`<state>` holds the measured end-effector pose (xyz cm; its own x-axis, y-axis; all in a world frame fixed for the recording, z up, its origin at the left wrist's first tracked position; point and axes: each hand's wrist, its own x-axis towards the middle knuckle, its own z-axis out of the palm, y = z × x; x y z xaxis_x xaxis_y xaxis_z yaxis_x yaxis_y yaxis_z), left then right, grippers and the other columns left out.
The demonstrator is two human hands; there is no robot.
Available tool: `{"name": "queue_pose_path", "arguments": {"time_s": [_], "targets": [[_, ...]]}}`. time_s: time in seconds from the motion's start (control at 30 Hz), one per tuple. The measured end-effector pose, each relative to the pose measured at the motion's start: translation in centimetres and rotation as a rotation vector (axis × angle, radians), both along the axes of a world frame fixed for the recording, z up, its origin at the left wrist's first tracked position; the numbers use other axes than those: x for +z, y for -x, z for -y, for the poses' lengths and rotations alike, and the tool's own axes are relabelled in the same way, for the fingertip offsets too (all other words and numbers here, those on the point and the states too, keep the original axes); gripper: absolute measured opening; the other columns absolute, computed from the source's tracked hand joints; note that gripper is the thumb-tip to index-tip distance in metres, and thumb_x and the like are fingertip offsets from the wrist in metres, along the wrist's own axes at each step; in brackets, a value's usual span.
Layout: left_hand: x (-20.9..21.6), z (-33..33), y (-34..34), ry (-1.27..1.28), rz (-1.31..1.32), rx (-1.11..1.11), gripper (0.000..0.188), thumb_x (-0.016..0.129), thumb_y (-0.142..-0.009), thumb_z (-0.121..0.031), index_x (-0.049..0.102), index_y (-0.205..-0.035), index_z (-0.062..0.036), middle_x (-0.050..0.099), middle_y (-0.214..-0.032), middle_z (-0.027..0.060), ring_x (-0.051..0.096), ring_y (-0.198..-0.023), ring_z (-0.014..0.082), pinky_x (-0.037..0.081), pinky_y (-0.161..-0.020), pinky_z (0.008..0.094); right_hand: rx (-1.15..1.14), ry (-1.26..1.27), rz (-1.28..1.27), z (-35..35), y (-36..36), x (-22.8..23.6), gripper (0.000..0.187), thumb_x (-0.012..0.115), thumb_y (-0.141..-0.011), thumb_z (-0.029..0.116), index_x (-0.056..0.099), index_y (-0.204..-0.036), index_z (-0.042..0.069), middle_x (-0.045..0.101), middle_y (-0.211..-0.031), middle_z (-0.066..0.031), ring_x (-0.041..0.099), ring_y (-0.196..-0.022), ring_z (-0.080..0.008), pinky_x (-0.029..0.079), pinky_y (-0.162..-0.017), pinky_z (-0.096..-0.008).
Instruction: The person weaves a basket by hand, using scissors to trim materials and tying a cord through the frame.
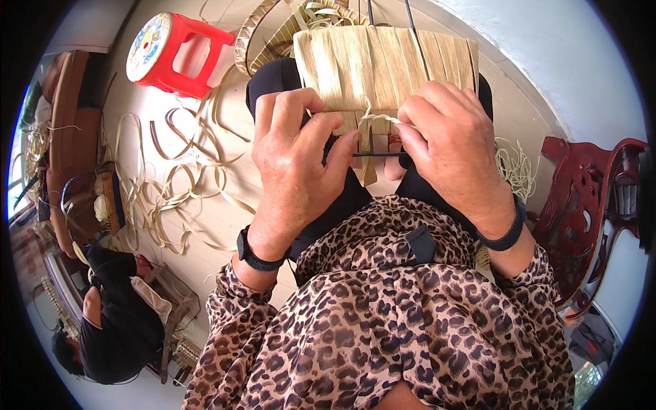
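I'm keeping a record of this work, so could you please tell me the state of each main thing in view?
Right hand: closed on the twisted cord.
Twisted cord: strands wound together, partly hidden.
Left hand: curled, grip unclear.
Pale panel: strips lying side by side.
Black rods: partly hidden.
Curled strips: loose, overlapping.
Red stool: unoccupied.
Other person: seated.

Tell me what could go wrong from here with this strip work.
The twisted cord runs from the right hand to the edge of the pale strip panel; if that pinch slackens, the twist might loosen.

The panel is made of thin, flat strips, so a hard pull on the cord could perhaps split or shift one.

Loose strips lie looped on the floor to the person's left, where they could tangle or catch a foot.
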<state>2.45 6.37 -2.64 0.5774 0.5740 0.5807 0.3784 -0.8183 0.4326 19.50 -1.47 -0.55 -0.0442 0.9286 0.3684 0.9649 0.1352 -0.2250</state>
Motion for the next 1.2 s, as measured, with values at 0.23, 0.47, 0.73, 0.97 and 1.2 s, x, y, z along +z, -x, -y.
{"name": "queue_pose_path", "arguments": {"time_s": [0.23,0.47,0.73,0.97,1.2], "targets": [[-0.5,1.1,-0.6,0.023,0.02,0.063,0.019,0.071,-0.06,-0.006,0.061,-0.075,-0.0045,0.051,-0.084,0.0076,0.047,-0.078,0.025,0.04,-0.066,0.0336,-0.019,0.006,-0.07,0.7,0.2,0.7,0.012,0.063,-0.069,0.003,0.053,-0.075,0.002,0.051,-0.076,-0.0086,0.057,-0.072,-0.0235,0.047,-0.059,-0.0336],[-0.4,2.0,-1.6,0.057,0.052,0.132,0.018,0.07,-0.062,-0.005,0.063,-0.079,-0.0048,0.052,-0.107,0.0124,0.045,-0.098,0.0294,0.038,-0.084,0.0377,-0.054,0.052,-0.352,0.3,1.4,0.2,0.015,0.062,-0.073,-0.001,0.056,-0.086,0.002,0.052,-0.076,-0.011,0.057,-0.065,-0.027,0.047,-0.057,-0.0335],[-1.6,1.6,-1.2,0.097,0.049,0.034,0.011,0.063,-0.065,-0.004,0.062,-0.076,-0.0029,0.041,-0.126,0.0208,0.034,-0.117,0.0414,0.029,-0.094,0.0464,0.02,-0.034,-0.203,0.1,0.5,-1.0,0.013,0.065,-0.068,-0.001,0.059,-0.079,0.003,0.052,-0.076,-0.0081,0.058,-0.065,-0.0224,0.048,-0.054,-0.0301],[-1.2,2.1,-1.4,0.141,-0.022,0.019,0.008,0.061,-0.068,-0.006,0.062,-0.075,-0.0023,0.037,-0.132,0.0225,0.029,-0.122,0.0449,0.027,-0.095,0.0489,0.011,-0.136,-0.015,0.0,1.3,-1.1,0.011,0.059,-0.063,0.0,0.05,-0.069,0.003,0.044,-0.07,-0.0059,0.055,-0.062,-0.0179,0.047,-0.051,-0.0279],[-0.7,3.8,-1.9,0.074,-0.066,0.14,0.013,0.06,-0.069,-0.012,0.062,-0.078,-0.0033,0.037,-0.127,0.0178,0.035,-0.113,0.0376,0.026,-0.09,0.0458,-0.008,-0.065,0.007,0.0,1.1,-0.4,0.012,0.061,-0.067,0.003,0.05,-0.069,0.004,0.044,-0.069,-0.0067,0.053,-0.058,-0.0208,0.044,-0.049,-0.0309]]}}
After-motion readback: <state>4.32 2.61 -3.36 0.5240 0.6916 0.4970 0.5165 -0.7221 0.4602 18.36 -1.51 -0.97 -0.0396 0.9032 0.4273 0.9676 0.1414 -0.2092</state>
